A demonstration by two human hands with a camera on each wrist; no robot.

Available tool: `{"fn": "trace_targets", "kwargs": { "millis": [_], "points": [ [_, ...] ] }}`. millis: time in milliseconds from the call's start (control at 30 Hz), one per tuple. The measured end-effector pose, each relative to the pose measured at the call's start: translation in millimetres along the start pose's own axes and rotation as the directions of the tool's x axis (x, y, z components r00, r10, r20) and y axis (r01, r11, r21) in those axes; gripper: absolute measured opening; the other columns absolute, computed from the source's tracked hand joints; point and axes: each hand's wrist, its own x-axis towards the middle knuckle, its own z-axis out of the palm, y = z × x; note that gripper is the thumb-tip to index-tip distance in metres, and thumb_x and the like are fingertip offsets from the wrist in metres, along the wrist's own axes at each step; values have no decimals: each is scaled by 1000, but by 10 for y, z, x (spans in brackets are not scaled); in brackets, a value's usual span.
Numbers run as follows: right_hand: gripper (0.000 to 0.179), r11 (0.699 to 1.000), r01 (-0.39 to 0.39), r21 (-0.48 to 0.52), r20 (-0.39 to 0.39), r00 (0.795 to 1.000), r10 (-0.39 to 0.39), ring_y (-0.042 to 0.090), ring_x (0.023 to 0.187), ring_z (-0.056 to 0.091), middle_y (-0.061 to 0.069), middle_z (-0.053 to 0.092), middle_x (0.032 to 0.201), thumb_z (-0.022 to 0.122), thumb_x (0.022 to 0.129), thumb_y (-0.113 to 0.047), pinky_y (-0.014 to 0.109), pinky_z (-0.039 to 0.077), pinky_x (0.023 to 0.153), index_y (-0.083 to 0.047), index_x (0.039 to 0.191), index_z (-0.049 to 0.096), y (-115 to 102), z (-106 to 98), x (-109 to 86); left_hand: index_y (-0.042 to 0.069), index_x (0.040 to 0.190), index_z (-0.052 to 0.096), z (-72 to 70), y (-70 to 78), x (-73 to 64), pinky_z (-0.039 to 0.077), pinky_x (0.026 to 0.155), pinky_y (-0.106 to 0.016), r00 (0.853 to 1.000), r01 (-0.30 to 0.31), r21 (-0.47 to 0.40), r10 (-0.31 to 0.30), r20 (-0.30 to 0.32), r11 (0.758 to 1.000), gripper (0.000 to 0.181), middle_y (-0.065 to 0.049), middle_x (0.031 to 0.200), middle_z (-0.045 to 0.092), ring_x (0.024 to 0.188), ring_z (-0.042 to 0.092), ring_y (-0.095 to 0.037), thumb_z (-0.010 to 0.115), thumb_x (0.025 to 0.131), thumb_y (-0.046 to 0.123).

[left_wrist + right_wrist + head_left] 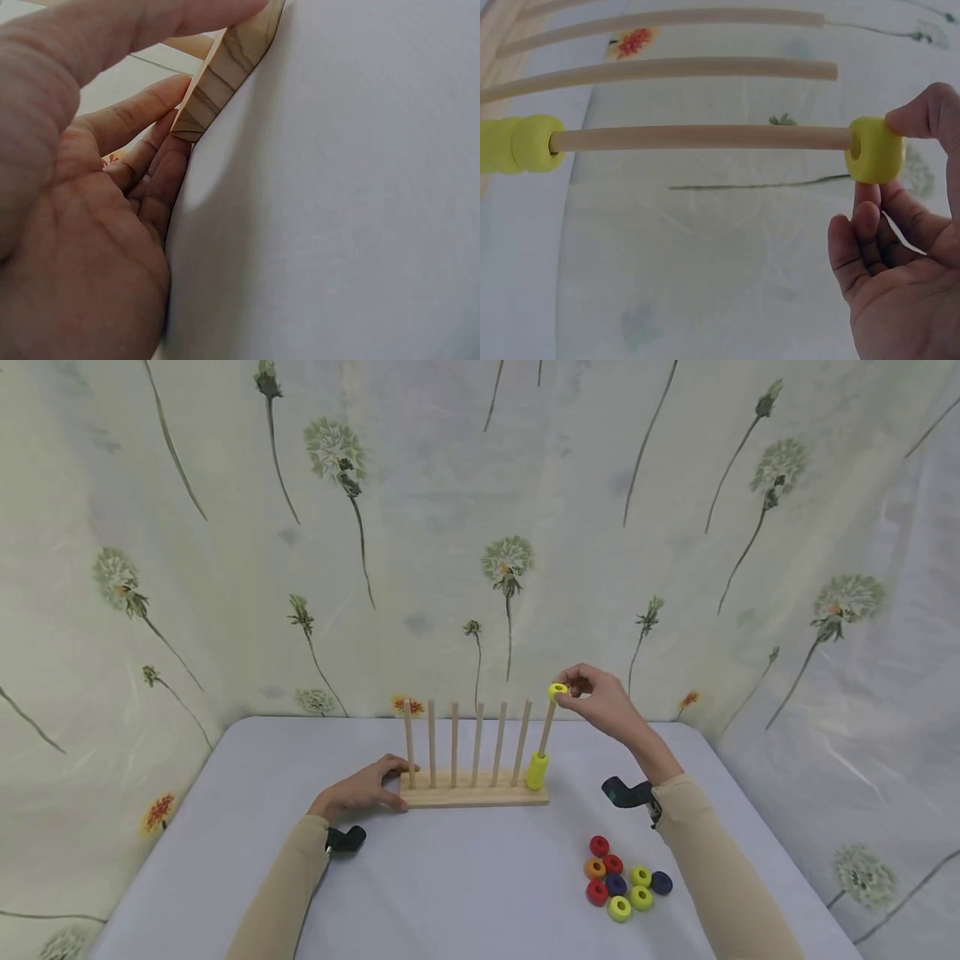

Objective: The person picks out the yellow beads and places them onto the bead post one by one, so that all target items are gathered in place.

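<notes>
A wooden peg rack (472,795) with a row of upright pegs stands on the table. The left hand (367,786) grips the left end of its base, thumb at the front and fingers behind; the left wrist view shows the base's end (225,71) between thumb and fingers. Between thumb and fingertips, the right hand (603,700) pinches a yellow bead (875,150) at the top of the rightmost peg (705,138). The peg's tip meets the bead's hole. Lower on that peg sits a stack of yellow beads (537,772). The other pegs carry no beads.
Loose beads lie in a cluster on the table's right side, below the right forearm: red (599,846), orange (595,868), dark blue (662,882) and yellow (619,908). A flower-printed cloth (420,527) hangs behind the white table (450,885).
</notes>
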Motion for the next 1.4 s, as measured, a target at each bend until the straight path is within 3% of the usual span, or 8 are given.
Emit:
{"fn": "trace_targets", "kwargs": {
  "millis": [533, 1100, 1400],
  "points": [
    [24, 1000, -4, -14, 20, 1000, 4, 21, 87, 52, 7, 58, 95, 69, 88, -18, 26, 44, 69, -7, 108, 60, 6, 62, -3, 12, 135, 52, 1, 38, -20, 23, 115, -54, 1000, -17, -6, 17, 0, 1000, 73, -9, 138, 43, 137, 36, -32, 85, 71, 24],
    [29, 1000, -17, -13, 30, 999, 18, 22, 89, 53, 8, 59, 98, 66, 90, -24, 34, 46, 75, -4, 111, 60, 103, 116, -36, 14, 134, 53, -11, 35, -10, 21, 116, -54, 1000, 19, -10, -20, -3, 1000, 74, -9, 141, 42, 139, 35, -32, 87, 70, 28],
    [26, 999, -22, 44, 81, 997, 19, 22, 91, 53, 8, 57, 101, 66, 91, -22, 25, 48, 76, -6, 110, 58, 222, 25, -259, 15, 132, 54, -18, 48, -43, 23, 116, -54, 1000, 5, -2, -6, -4, 1000, 70, -10, 142, 42, 139, 34, -33, 86, 71, 28]
  ]
}}
